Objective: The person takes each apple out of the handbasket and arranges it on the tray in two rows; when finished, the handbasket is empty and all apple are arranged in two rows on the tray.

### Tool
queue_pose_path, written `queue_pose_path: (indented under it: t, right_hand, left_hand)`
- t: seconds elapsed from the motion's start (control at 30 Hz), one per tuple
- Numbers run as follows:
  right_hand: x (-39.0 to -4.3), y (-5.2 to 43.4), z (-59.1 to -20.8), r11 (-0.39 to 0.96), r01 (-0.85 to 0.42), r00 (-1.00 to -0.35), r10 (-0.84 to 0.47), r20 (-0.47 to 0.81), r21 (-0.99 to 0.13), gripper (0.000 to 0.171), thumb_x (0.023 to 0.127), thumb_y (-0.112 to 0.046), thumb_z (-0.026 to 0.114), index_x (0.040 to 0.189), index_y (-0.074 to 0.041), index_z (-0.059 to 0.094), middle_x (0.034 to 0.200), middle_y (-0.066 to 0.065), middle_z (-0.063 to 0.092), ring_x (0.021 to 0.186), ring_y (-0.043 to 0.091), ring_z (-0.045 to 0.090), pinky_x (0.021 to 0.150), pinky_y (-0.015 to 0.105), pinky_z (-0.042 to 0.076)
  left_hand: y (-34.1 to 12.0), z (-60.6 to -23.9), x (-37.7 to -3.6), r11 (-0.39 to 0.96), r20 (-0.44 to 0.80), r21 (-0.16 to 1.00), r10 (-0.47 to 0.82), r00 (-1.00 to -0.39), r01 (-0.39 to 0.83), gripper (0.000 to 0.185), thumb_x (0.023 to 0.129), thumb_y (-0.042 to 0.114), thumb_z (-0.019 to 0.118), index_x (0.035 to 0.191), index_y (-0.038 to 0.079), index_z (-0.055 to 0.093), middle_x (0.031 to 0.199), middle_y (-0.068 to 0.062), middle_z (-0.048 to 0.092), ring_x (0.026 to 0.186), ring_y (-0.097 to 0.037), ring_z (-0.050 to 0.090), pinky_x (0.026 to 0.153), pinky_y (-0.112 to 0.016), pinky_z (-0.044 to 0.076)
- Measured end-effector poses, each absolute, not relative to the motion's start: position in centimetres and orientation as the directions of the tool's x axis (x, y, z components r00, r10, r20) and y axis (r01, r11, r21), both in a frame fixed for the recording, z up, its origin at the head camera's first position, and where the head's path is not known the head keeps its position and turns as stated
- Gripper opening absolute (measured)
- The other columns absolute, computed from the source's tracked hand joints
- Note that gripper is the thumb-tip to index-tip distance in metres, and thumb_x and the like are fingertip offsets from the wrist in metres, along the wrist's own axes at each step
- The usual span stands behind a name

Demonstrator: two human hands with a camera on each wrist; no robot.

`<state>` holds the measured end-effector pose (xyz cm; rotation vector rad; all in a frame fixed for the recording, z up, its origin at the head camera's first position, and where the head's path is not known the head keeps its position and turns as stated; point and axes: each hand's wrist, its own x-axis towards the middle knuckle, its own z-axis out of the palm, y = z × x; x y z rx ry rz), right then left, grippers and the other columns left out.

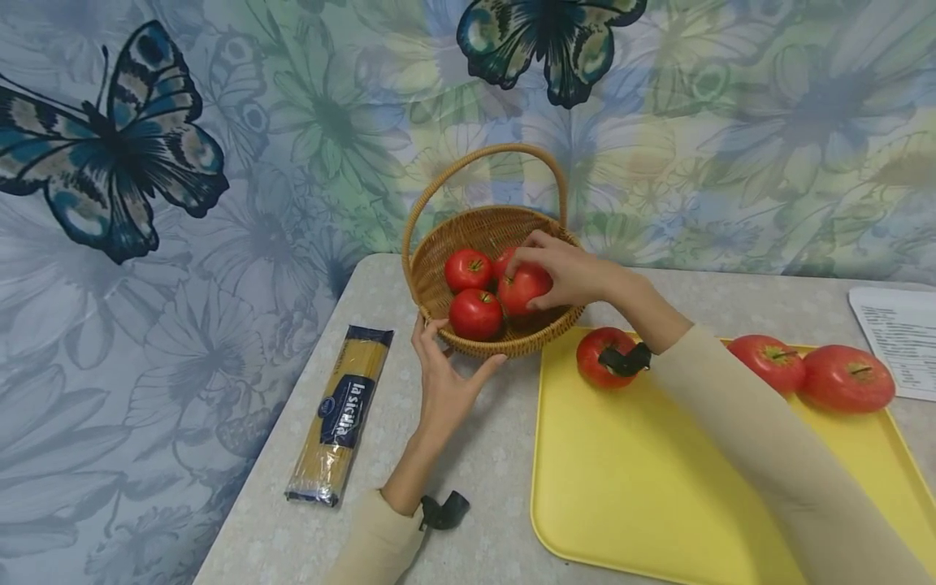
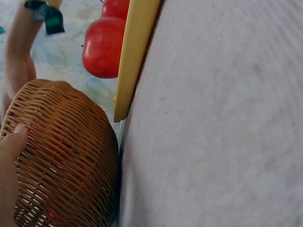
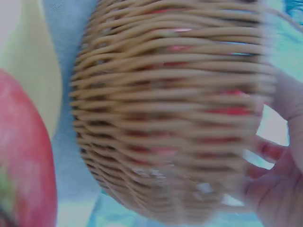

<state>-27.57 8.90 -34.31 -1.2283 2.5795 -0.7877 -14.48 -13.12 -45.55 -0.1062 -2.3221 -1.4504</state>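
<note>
Right hand (image 1: 566,268) grips a tomato (image 1: 522,291) inside the basket (image 1: 439,284); left hand (image 1: 442,374) cups its wall.

The basket (image 1: 488,286) is woven wicker, ribbed and matt, and the tomatoes (image 1: 475,314) in it look smooth and glossy. The yellow tray (image 1: 658,479) is smooth plastic. The spaghetti packet (image 1: 341,413) has shiny film (slightly crinkled). The tabletop (image 1: 468,455) is matt and speckled.

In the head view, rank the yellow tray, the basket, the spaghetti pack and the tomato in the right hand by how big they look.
1. Yellow tray
2. Basket
3. Spaghetti pack
4. Tomato held by the right hand

The tray lies nearer the camera, which inflates it somewhat.
</note>
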Motion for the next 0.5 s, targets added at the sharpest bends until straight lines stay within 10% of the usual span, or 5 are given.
queue_pose_path:
  t: [0.5]
  right_hand:
    - [-15.8,18.6,-35.7,0.340,-0.556,-0.779,-0.532,0.333,-0.759,0.054,0.072,-0.002,0.086,0.118,-0.016,0.060,0.136,0.003,0.046,0.124,0.005,0.044,0.079,0.026,0.058]
  left_hand:
    - [-13.3,-45.5,-14.3,0.456,0.353,0.852,-0.136,-0.926,0.258,0.090,0.075,0.047,0.082,0.136,0.009,0.027,0.161,-0.012,-0.001,0.149,-0.034,0.016,0.105,-0.043,0.045]
